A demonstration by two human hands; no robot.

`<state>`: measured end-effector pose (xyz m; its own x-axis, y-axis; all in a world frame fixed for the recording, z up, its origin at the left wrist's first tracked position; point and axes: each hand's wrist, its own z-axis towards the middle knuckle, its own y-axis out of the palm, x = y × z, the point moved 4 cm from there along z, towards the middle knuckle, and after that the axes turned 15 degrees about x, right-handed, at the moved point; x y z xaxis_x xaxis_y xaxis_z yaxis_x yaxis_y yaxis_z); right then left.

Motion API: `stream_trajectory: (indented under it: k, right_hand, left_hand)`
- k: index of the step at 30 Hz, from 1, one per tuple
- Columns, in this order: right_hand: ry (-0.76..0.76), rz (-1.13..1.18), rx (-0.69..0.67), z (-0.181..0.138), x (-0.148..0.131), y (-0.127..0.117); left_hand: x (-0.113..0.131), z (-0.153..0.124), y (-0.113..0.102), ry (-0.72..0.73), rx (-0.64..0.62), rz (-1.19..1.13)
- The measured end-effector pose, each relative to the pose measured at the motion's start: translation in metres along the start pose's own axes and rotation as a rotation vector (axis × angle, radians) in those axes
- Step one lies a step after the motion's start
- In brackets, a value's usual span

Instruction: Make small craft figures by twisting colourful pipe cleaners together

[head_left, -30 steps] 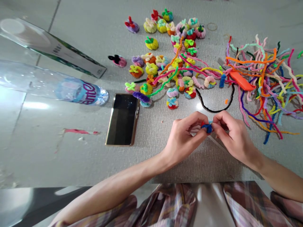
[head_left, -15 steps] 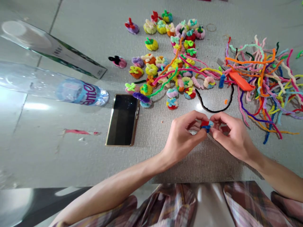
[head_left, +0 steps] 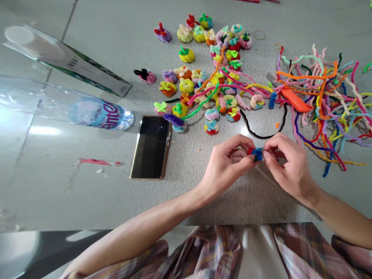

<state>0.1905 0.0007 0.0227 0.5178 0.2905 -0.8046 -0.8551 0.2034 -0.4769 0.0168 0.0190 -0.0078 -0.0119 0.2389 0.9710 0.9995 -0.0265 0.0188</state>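
Observation:
Between my two hands is a small pipe-cleaner pumpkin (head_left: 257,154), red at its left side with blue loops on the side facing me. My left hand (head_left: 232,157) is closed on its red side, thumb below and fingers above. My right hand (head_left: 286,162) pinches the blue part at the right with thumb and forefinger. Just beyond my fingers lies a curved black pipe cleaner (head_left: 263,137). Several finished pipe-cleaner pumpkins (head_left: 186,85) in many colours spread over the table ahead and to the left.
A tangle of loose pipe cleaners (head_left: 325,104) lies at the right, with an orange-handled cutter (head_left: 295,100) at its edge. Left of my hands are a phone (head_left: 151,147), a plastic bottle (head_left: 101,113), a carton (head_left: 87,69) and a red scrap strip (head_left: 99,161).
My right hand has shifted slightly right and drawn away from my left. More of the blue loops now shows between my fingertips; the view has barely moved.

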Motion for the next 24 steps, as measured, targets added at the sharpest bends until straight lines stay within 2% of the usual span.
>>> stream_trajectory:
  k: [5,14,17,22,24]
  right_hand:
    - [0.109,0.049,-0.022,-0.0038,-0.0008,0.0014]
    - [0.187,0.034,-0.028,-0.0032,0.0033,0.0028]
    - [0.192,0.042,-0.043,-0.0024,0.0034,0.0026]
    - [0.111,-0.006,-0.005,-0.0016,-0.0018,0.0015]
    - [0.163,-0.003,-0.013,-0.0020,-0.0009,0.0023]
  left_hand:
    - [0.0016,0.0006,-0.0018,0.083,0.034,0.043]
    - [0.0055,-0.0021,0.0000,0.255,-0.025,0.101]
    - [0.0048,-0.0029,0.0005,0.308,-0.025,0.116]
    - [0.0051,-0.0045,-0.0002,0.395,0.009,0.139]
    - [0.0062,-0.0057,-0.0006,0.441,0.027,0.167]
